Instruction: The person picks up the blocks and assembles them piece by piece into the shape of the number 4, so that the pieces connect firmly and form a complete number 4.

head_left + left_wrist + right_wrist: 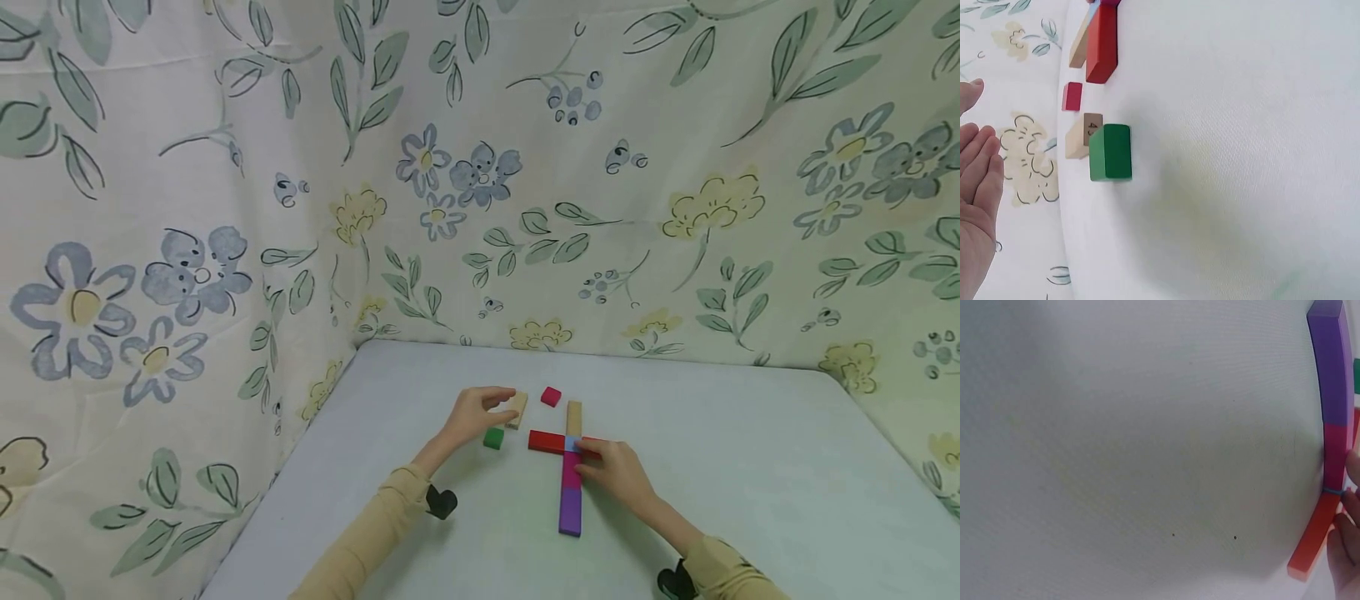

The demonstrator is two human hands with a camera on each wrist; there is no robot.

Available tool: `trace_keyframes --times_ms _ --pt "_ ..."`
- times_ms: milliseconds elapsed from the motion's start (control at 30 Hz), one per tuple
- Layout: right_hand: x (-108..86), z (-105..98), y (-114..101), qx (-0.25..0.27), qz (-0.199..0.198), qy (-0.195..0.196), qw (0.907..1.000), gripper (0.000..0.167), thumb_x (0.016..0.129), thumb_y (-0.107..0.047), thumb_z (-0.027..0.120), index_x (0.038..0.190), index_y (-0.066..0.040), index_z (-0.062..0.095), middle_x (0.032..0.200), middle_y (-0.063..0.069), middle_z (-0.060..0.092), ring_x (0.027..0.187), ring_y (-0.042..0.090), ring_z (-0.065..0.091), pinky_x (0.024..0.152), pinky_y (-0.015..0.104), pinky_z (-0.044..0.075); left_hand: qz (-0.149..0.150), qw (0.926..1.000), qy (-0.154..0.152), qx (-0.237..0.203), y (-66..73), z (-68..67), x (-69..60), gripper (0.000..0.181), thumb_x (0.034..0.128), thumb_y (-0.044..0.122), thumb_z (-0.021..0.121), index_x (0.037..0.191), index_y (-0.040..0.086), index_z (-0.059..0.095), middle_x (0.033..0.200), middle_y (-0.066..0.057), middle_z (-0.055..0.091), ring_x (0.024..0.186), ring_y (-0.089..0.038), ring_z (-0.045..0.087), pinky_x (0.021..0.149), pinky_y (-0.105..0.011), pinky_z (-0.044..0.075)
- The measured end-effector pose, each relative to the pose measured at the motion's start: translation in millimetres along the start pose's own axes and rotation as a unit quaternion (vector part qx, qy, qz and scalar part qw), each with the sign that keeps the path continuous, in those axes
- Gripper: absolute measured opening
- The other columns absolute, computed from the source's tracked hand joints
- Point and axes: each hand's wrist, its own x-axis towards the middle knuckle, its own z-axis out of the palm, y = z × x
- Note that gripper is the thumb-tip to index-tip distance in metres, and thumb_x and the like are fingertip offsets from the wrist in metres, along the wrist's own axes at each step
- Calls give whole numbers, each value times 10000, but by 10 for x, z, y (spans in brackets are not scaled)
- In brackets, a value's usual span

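Several wooden blocks form a cross: a natural wood block (574, 417), a light blue piece (572, 443), a magenta block (572, 471), a purple block (570, 512), a red block (546, 442) to the left and an orange-red block (1315, 537) to the right. My right hand (618, 475) rests its fingertips at the middle of the cross, touching the light blue and magenta pieces. My left hand (476, 414) hovers, thumb and fingers apart, beside a loose wood block (517, 410) with dark print (1093, 127) on one face. Below that hand sits a green block (492, 437).
A small crimson block (551, 396) lies beyond the cross. The white tabletop (750, 500) extends to both sides. Floral cloth (525, 275) hangs behind the far edge and along the left.
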Motion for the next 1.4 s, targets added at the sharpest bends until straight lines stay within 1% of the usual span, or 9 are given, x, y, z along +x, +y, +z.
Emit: trace_keyframes --times_ms 133,233,433,533,667,800,900,1100,1400 --pt "10 2 1 -15 -8 -29 10000 329 736 -95 791 1048 -15 720 997 117 733 913 252 678 791 390 544 -26 9999 48 95 -67 -115 -39 397 838 190 723 1205 63 643 1237 -109 646 1176 -250 593 975 -403 461" --pt "14 -6 -7 -18 37 -81 10000 330 739 -100 790 1051 -17 719 1002 116 732 917 251 676 795 391 543 21 9999 78 84 -114 -191 -65 393 838 186 722 1192 35 643 1231 -155 641 1172 -288 592 974 -416 461" --pt "19 -22 -6 13 145 -147 9998 342 748 -103 785 1071 -18 713 1020 117 729 936 251 675 807 391 541 -67 9999 47 149 -178 -266 -94 403 830 198 730 1184 25 645 1218 -157 647 1155 -298 601 960 -412 472" --pt "22 -23 0 0 146 -138 9998 344 749 -103 784 1073 -17 712 1021 117 728 934 246 675 805 390 541 -181 9993 -67 310 -203 -265 -108 417 825 202 737 1182 7 644 1206 -138 656 1138 -279 611 946 -378 487" --pt "19 -20 -2 13 153 -103 9998 342 745 -103 787 1069 -18 714 1018 117 729 929 246 676 803 387 543 -358 9969 -392 572 -252 -246 -127 422 825 178 735 1185 -18 637 1201 -137 658 1133 -281 610 937 -342 497" --pt "7 -16 -9 19 124 -59 9999 337 738 -102 791 1057 -20 718 1006 113 731 916 247 676 795 385 544 -406 9936 -725 760 -299 -223 -148 410 816 153 741 1174 -21 643 1190 -147 661 1124 -286 613 928 -345 503" --pt "4 -6 -6 -8 122 -66 9999 335 740 -104 791 1057 -24 719 1009 108 732 918 241 674 796 386 542 -341 9921 -884 828 -327 -213 -155 404 799 135 755 1151 -34 651 1169 -168 666 1103 -296 624 920 -360 506" --pt "3 -2 3 42 156 -112 9998 340 748 -106 784 1071 -24 714 1028 107 728 943 239 672 810 387 541 -268 9894 -1022 994 -398 -203 -149 403 784 111 766 1132 -54 650 1150 -177 670 1085 -304 633 914 -350 508" --pt "7 1 3 94 198 -97 9997 339 751 -108 784 1073 -29 715 1024 99 730 938 231 675 804 373 544 -247 9876 -1112 1082 -464 -181 -139 400 766 87 775 1131 -30 662 1148 -148 677 1079 -255 638 901 -303 512"
